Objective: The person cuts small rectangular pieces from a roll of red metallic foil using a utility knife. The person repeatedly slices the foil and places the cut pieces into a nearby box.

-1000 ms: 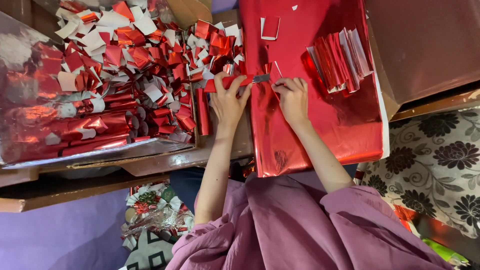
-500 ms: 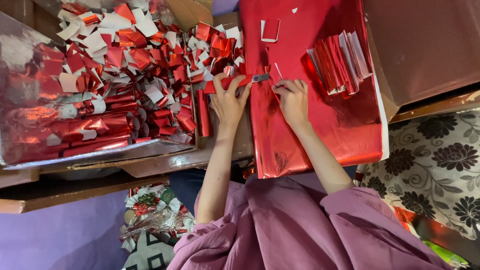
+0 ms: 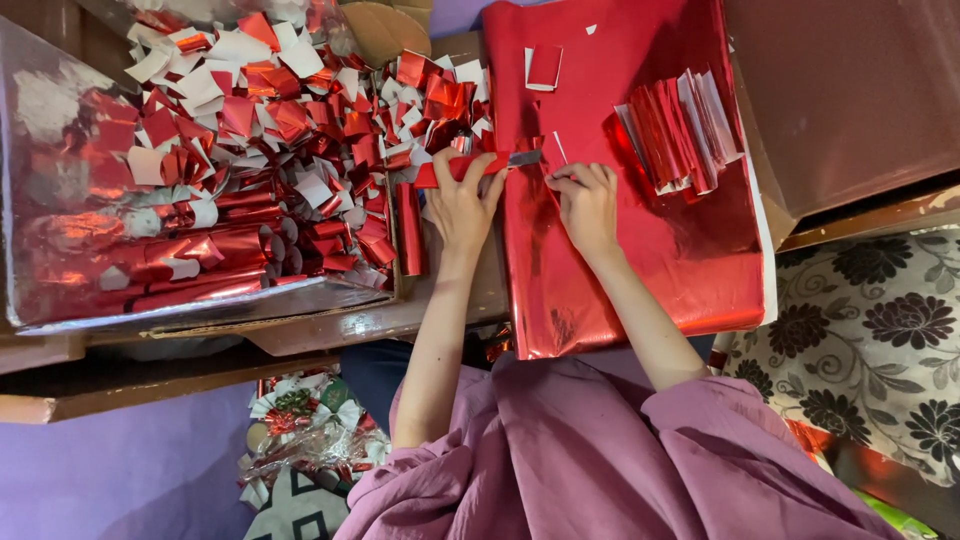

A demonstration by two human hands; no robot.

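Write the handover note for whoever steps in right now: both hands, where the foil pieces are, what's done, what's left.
Left hand: grips a red foil strip at the edge of the red foil sheet.
Right hand: rests flat on the sheet, fingertips at a small metal blade.
Done: a stack of cut strips lies on the sheet beyond the right hand; the tray beside the left hand is heaped with rolled and cut foil scraps.
Left: most of the sheet is uncut; one small loose piece lies at its far end.
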